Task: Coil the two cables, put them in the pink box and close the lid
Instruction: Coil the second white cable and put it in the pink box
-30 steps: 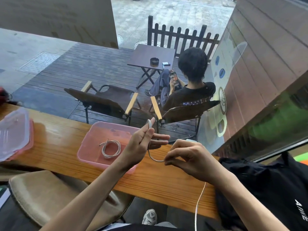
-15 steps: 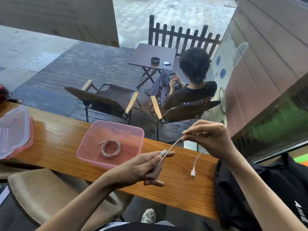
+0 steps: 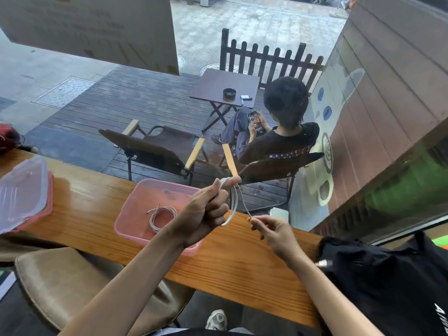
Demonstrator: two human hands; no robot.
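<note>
The open pink box (image 3: 131,209) sits on the wooden counter (image 3: 242,258), with one coiled white cable (image 3: 161,215) lying inside it. My left hand (image 3: 206,209) is raised just right of the box, fist closed, with loops of the second white cable (image 3: 233,202) hanging from its index finger and thumb. My right hand (image 3: 274,232) pinches the free end of that cable a little lower and to the right. The clear lid with pink rim (image 3: 24,192) lies on the counter at the far left.
A black bag (image 3: 388,282) rests on the counter's right end. A tan stool seat (image 3: 60,282) stands below the counter's near edge. Behind the glass, a person sits in a chair near a small table. A red object (image 3: 7,139) lies at the far left.
My left hand rose from low over the counter and now carries cable loops on its finger. My right hand dropped from above to beside it, with the dangling plug end drawn in.
</note>
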